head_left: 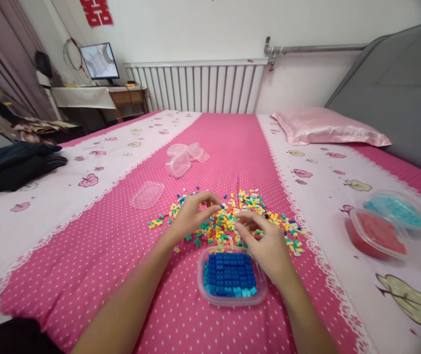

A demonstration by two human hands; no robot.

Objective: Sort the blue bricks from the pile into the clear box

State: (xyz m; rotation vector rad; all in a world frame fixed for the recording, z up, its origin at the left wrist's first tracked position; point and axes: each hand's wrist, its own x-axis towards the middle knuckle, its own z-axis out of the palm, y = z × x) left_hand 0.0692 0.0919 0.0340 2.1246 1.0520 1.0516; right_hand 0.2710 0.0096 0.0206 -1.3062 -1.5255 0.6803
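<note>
A pile of small toy building bricks (225, 226) in yellow, green, white, red and blue lies spread on the bed. Over its left part is my left hand (194, 212), the thumb and curled fingers drawn together at the tips; anything between them is too small to make out. My right hand (264, 241) hovers at the pile's right side, fingers bent, with a gap between thumb and forefinger. Just below the hands stands a clear plastic box (232, 301). Dark blue bricks (231, 270) lie in tight rows inside it, above lighter blue ones.
To the right are a box of red bricks (378, 233) and a box of light blue bricks (398, 210). Clear empty containers (181, 162) and a loose lid (147, 195) lie beyond the pile. A pink pillow (328, 127) rests at the back right; dark clothing (14, 164) lies at left.
</note>
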